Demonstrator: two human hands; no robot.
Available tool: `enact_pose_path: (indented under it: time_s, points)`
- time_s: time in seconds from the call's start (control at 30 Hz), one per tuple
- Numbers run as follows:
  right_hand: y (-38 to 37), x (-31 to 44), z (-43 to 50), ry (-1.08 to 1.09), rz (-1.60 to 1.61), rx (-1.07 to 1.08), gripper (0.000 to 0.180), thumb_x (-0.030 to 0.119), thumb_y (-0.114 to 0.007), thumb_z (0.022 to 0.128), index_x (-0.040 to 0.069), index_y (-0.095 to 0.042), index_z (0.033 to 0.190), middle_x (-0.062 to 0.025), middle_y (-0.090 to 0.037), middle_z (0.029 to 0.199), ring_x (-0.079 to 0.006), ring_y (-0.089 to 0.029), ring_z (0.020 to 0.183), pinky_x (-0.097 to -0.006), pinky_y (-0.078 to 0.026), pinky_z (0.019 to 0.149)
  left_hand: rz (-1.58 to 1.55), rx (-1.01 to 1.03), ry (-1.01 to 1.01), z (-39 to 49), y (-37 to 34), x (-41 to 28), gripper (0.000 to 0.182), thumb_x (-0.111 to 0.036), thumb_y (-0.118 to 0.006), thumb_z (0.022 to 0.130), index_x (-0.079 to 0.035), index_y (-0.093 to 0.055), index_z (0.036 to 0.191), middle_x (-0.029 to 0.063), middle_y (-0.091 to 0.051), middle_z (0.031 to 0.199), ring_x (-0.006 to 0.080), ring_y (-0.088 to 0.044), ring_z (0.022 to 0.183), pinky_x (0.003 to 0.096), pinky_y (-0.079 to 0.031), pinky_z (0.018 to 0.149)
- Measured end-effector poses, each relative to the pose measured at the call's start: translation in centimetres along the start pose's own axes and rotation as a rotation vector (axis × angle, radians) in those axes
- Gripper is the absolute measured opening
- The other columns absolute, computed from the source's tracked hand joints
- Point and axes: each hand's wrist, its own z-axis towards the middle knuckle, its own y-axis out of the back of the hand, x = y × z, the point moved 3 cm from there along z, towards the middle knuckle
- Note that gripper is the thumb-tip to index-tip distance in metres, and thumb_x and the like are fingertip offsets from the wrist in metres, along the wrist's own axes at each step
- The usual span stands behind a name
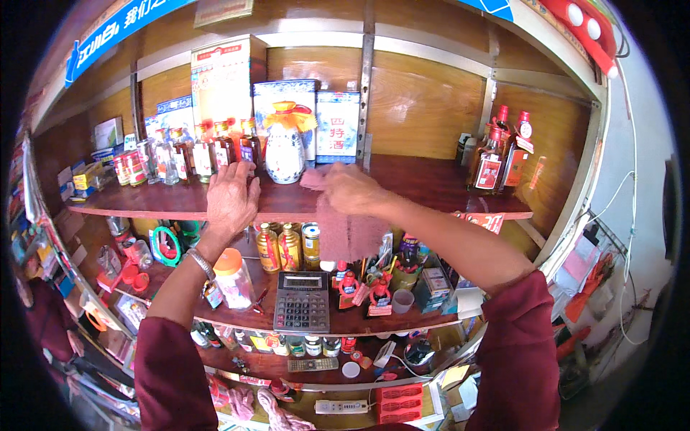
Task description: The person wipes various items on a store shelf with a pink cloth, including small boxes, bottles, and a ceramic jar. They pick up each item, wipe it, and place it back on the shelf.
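My right hand (347, 188) grips a mauve cloth (350, 231) at the front of the upper wooden shelf (420, 188). Most of the cloth hangs over the shelf's edge. A white and blue porcelain bottle (284, 153) with a yellow cloth-wrapped top stands just left of the cloth. On the same shelf, my left hand (233, 188) lies back-up with its fingers towards a row of small glass bottles (222, 145). Whether a fingertip touches the nearest dark bottle (249, 143) I cannot tell. Behind the porcelain bottle stand blue and white boxes (338, 126).
Red-capped bottles (488, 161) stand at the upper shelf's right end, small cans (129, 168) towards its left. The shelf below holds gold bottles (289, 247), an orange-lidded jar (234, 280) and a calculator (302, 301). Lower down are a remote control (312, 365) and a power strip (341, 407).
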Motion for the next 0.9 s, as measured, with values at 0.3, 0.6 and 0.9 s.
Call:
enact_pose_path:
  time_s: [0.3, 0.6, 0.9]
  points:
    - [1.7, -4.4, -2.5, -0.445, -0.022, -0.144, 0.033, 0.019, -0.056, 0.084, -0.002, -0.068, 0.105, -0.0218, -0.056, 0.128, -0.0449, -0.052, 0.117, -0.0518, -0.046, 0.097, -0.015, 0.002, 0.015, -0.1, -0.1, 0.3, 0.024, -0.021, -0.060, 0.085, -0.007, -0.061, 0.104, 0.0124, -0.064, 0.098, 0.0314, -0.059, 0.098, 0.0457, -0.044, 0.085]
    - [1.2, -9.2, -2.0, -0.652, -0.140, -0.123, 0.034, 0.024, -0.056, 0.085, 0.015, -0.069, 0.115, -0.0220, -0.054, 0.127, -0.0447, -0.048, 0.121, -0.0508, -0.044, 0.099, -0.037, -0.002, 0.033, -0.1, -0.2, 0.5, 0.020, -0.014, -0.057, 0.084, -0.008, -0.060, 0.102, 0.0100, -0.064, 0.096, 0.0301, -0.058, 0.096, 0.0449, -0.044, 0.084]
    - [-0.2, 0.0, 1.7, -0.273, -0.030, -0.077, 0.034, 0.027, -0.056, 0.083, 0.033, -0.070, 0.114, -0.0200, -0.056, 0.121, -0.0423, -0.046, 0.117, -0.0491, -0.045, 0.096, -0.040, 0.011, -0.004, -0.1, -0.1, 0.2, 0.023, -0.007, -0.055, 0.082, -0.008, -0.060, 0.104, 0.0107, -0.063, 0.097, 0.0305, -0.058, 0.097, 0.0447, -0.044, 0.084]
